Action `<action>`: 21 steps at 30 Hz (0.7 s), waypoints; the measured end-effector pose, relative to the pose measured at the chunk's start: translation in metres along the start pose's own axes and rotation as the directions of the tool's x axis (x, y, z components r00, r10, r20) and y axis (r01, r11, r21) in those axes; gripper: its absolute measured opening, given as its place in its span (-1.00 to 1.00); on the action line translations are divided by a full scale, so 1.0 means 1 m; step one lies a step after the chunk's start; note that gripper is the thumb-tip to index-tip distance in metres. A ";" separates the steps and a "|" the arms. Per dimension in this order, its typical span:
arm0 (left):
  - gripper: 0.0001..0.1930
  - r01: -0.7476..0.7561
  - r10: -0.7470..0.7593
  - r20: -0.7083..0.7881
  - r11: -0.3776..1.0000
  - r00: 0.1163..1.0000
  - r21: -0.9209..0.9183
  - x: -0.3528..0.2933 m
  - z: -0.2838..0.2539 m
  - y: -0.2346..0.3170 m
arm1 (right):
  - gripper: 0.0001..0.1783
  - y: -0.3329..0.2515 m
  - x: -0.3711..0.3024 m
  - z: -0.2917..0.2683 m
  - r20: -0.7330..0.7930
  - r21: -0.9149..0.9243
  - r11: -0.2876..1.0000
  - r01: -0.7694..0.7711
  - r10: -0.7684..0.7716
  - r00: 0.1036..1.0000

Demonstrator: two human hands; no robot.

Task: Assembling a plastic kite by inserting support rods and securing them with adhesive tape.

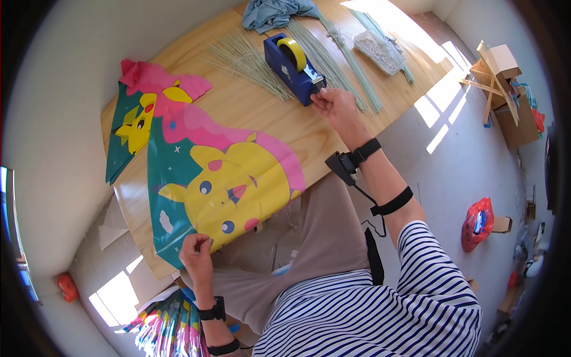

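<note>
"What's closest?"
"The left hand (197,260), fingers bent at the near edge of a printed sheet (232,187). I can't tell whether its grip pinches the sheet."
"Where is that sheet?"
"On the worktop (241,113), before the person's lap, its yellow cartoon animal face up on green and pink. More printed sheets (141,123) lie just beside it, on the left."
"And the right hand (337,108)?"
"Farther out, fingertips at the cutter end of a blue tape dispenser (279,66) with a yellow roll (301,58). Whether that grip has caught any tape, I can't tell."
"Beyond?"
"Thin sticks (247,62), a clear tray (379,52) and a blue cloth (276,15)."
</note>
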State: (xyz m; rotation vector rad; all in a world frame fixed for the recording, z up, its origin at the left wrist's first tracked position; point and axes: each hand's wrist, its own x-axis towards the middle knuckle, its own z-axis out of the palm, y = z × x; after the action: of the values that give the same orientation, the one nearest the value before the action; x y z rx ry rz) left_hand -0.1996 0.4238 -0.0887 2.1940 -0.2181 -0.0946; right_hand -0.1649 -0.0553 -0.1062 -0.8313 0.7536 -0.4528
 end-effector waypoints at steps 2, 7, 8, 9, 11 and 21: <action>-0.90 0.012 -0.012 -0.005 1.000 1.000 0.009 -0.002 -0.002 -0.001 | -0.90 0.002 0.001 0.007 -0.039 -0.032 0.999 0.037 -0.038 0.999; -0.93 0.014 -0.013 -0.003 0.999 1.000 0.038 0.000 -0.006 0.008 | -0.97 0.002 0.015 0.016 -0.199 -0.203 0.970 0.134 -0.175 0.964; -0.93 0.018 -0.018 -0.002 1.000 1.000 0.018 0.000 -0.004 0.008 | -0.99 0.005 0.022 0.007 -0.217 -0.283 0.946 0.155 -0.221 0.951; -0.93 0.023 -0.023 -0.001 1.000 1.000 -0.004 0.000 -0.001 0.008 | -0.97 0.005 0.028 -0.006 -0.231 -0.363 0.915 0.174 -0.269 0.935; -0.94 0.021 -0.021 -0.005 1.000 1.000 -0.003 0.001 -0.003 0.009 | -0.98 0.010 0.021 -0.027 -0.191 -0.611 0.773 0.171 -0.354 0.916; -0.91 -0.155 0.157 0.080 0.988 0.984 -0.022 0.022 0.033 0.039 | -0.95 0.057 -0.087 0.056 0.530 -0.821 0.407 0.400 0.284 0.799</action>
State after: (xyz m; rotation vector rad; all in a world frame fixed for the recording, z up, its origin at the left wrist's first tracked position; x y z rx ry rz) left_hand -0.1872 0.3708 -0.0761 2.1515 -0.4329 -0.0983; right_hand -0.1761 0.0607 -0.0904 -1.9827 0.2798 0.2852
